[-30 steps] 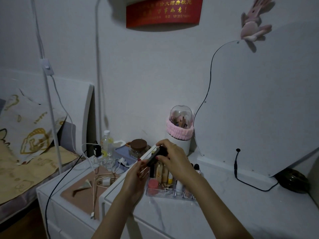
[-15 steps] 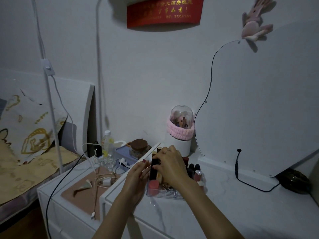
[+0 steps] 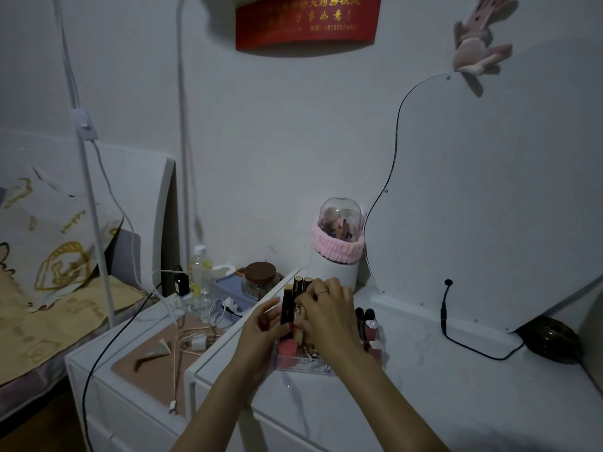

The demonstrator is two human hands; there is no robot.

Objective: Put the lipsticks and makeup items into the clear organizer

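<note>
Fingers [image 3: 301, 303] of the right hand [image 3: 326, 318], clamped on the black lipstick [image 3: 287, 309], have lowered it from above into the clear organizer [image 3: 303, 365], the left hand [image 3: 261, 324] steadying, so seating remains.

The white tabletop [image 3: 440, 396] lies open in front and to the right of the clear organizer [image 3: 303, 365], whereas behind it the white brush holder [image 3: 332, 272] and the mirror [image 3: 489, 207] close the way, and a brown-lidded jar [image 3: 260, 280] stands at its back left.
</note>
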